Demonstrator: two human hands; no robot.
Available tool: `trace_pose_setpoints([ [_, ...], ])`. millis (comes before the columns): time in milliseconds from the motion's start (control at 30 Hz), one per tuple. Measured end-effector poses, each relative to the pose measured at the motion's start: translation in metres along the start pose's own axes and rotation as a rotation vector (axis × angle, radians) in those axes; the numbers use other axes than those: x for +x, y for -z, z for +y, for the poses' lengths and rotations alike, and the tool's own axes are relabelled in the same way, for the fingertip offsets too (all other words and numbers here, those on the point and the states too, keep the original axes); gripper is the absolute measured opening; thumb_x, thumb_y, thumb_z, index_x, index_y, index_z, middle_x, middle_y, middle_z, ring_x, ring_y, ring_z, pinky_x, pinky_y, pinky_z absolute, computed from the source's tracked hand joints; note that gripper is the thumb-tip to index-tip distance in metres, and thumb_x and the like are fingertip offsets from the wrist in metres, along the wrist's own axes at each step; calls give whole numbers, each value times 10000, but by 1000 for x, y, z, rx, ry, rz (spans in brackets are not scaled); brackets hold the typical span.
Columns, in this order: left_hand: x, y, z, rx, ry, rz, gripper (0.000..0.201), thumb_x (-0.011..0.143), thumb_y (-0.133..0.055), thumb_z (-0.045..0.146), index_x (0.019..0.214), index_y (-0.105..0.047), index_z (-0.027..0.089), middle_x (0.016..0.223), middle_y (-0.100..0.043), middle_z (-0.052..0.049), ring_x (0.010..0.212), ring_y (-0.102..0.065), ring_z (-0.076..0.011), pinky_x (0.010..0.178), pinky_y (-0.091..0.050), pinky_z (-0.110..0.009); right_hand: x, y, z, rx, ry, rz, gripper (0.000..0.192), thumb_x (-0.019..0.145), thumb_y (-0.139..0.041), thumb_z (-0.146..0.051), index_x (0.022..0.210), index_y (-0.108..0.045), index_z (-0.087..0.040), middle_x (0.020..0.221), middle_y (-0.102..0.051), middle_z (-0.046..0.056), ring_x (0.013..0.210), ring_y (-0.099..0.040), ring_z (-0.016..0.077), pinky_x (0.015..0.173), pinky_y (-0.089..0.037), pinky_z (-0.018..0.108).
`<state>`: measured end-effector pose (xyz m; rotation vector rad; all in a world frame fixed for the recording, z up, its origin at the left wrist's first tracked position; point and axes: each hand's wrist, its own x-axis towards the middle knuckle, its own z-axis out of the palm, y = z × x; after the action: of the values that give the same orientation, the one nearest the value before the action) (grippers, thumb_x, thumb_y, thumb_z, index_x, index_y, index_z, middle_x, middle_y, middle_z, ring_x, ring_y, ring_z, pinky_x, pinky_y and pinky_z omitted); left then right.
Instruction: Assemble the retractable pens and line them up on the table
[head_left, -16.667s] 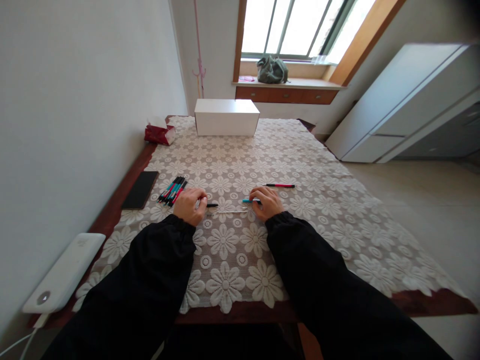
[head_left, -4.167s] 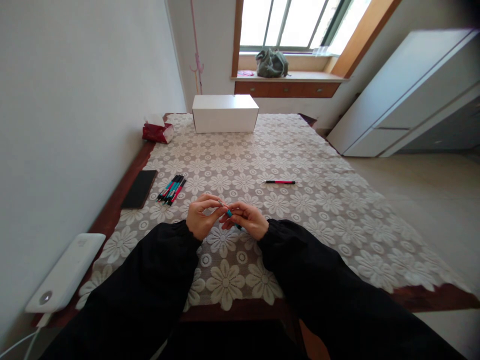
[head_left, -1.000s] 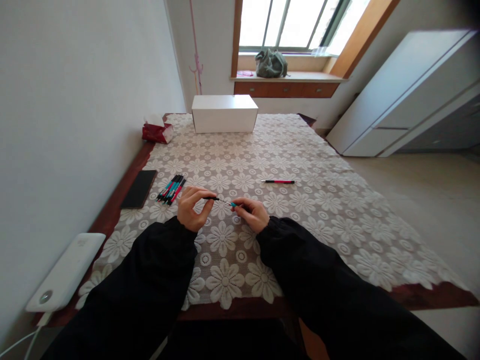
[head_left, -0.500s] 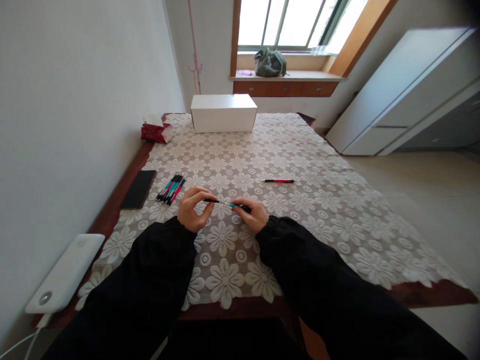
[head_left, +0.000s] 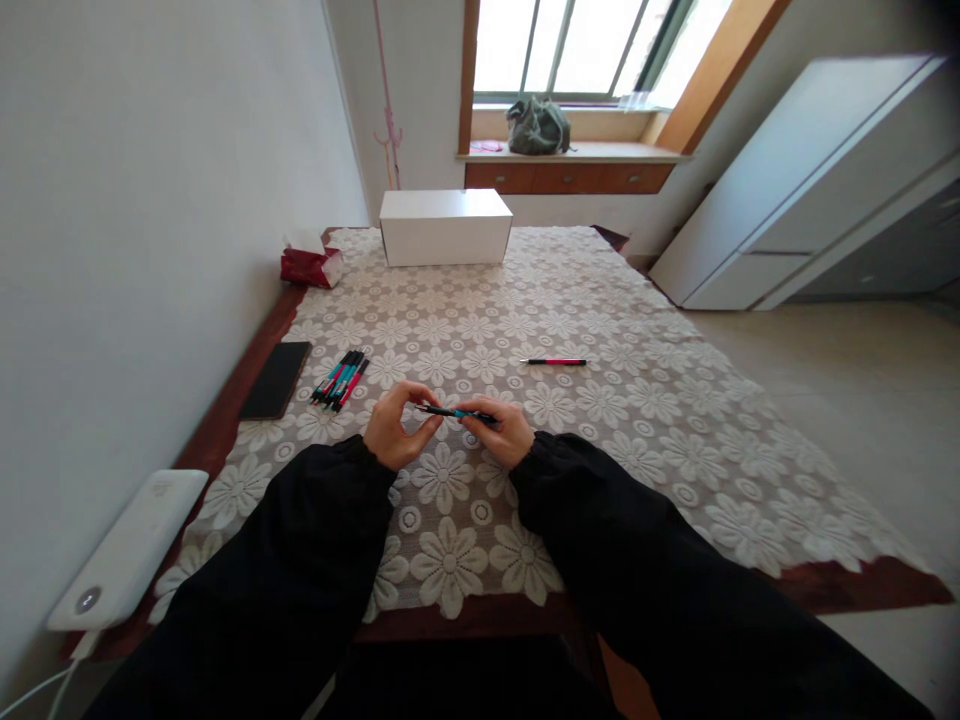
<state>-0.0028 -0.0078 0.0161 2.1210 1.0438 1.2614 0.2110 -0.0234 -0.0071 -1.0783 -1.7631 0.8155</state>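
Between my two hands lies a black and teal pen (head_left: 448,411), its thin tip toward the left. My right hand (head_left: 501,432) is closed round its teal and black barrel. Thumb and fingers of my left hand (head_left: 399,424) pinch the black front section near the tip. The front section and barrel meet with no gap that I can see. Left of my left hand, several pens (head_left: 341,380) in teal, red and black lie in a bunch. A single red and black pen (head_left: 556,362) rests on the cloth beyond my right hand.
A lace tablecloth (head_left: 450,565) covers the table. A dark flat phone-like slab (head_left: 276,380) lies by the left edge, with a white power bank (head_left: 131,550) and its cable nearer me. At the back are a white box (head_left: 446,240) and a red tissue pack (head_left: 311,267).
My left hand has moved right, bringing the black front section up against the teal barrel. The thin shaft that showed between them is now covered.
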Motion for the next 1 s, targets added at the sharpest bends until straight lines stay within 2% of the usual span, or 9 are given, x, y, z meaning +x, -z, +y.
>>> trace_pose_setpoints([
  [333,0,-2,5,-104,29,-21,190,824,-714,207,963,-586,196,906,-723,-49,806,-695,-179,790,-559,-337,-1,-3,1,17,-12,-47,197,916,-618,-323,1034,-739,-223,868,-731,35,766,-639,171,703,-478,302],
  [633,-2,-5,6,-217,72,-19,188,817,-724,215,965,-611,190,913,-712,-50,843,-697,-184,801,-565,-336,-4,-6,1,240,-81,-123,198,934,-582,-355,1048,-638,-204,834,-727,19,615,-580,116,586,-438,251],
  [833,-2,-6,0,-316,179,-33,202,800,-765,287,921,-642,182,873,-702,-41,801,-686,-173,773,-574,-320,-4,-4,-1,149,-57,-105,179,937,-561,-306,1054,-657,-211,830,-734,15,648,-595,126,617,-442,261],
  [1000,-1,-7,-1,-281,250,7,234,773,-795,325,903,-663,182,863,-701,-30,732,-668,-147,734,-566,-296,-5,-4,-5,101,-31,-50,170,927,-574,-291,1046,-665,-212,842,-744,27,678,-637,147,656,-480,278],
])
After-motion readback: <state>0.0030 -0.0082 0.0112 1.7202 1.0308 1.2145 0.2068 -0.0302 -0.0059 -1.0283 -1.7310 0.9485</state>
